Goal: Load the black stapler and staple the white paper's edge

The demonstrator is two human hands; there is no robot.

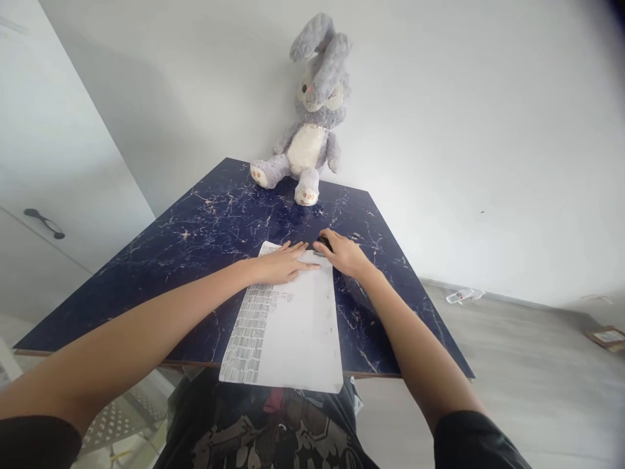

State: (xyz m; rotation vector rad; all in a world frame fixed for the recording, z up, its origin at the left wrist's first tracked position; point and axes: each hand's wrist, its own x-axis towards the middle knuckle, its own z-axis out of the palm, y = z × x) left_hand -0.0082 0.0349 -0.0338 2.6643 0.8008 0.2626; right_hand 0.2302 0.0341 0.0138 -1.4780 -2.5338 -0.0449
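Note:
A white sheet of paper (305, 332) lies on the dark blue table, with a grey printed pattern down its left side and a few lines of small print. Its near edge sticks out past the table's front edge. My left hand (280, 266) rests flat on the upper part of the sheet, fingers spread. At the sheet's top right corner, my right hand (344, 253) is closed round a small black stapler-like tool (324, 243). Much of that tool is hidden by the fingers. Just beyond the right hand lies a tiny greyish piece (356, 235).
The table (195, 228) has a marbled top. A grey plush rabbit (307, 143) sits at its far edge against the wall. To the left stands a white cabinet with a dark handle (45, 223). Clear plastic packaging (463, 296) and a cardboard box (608, 337) lie on the floor at right.

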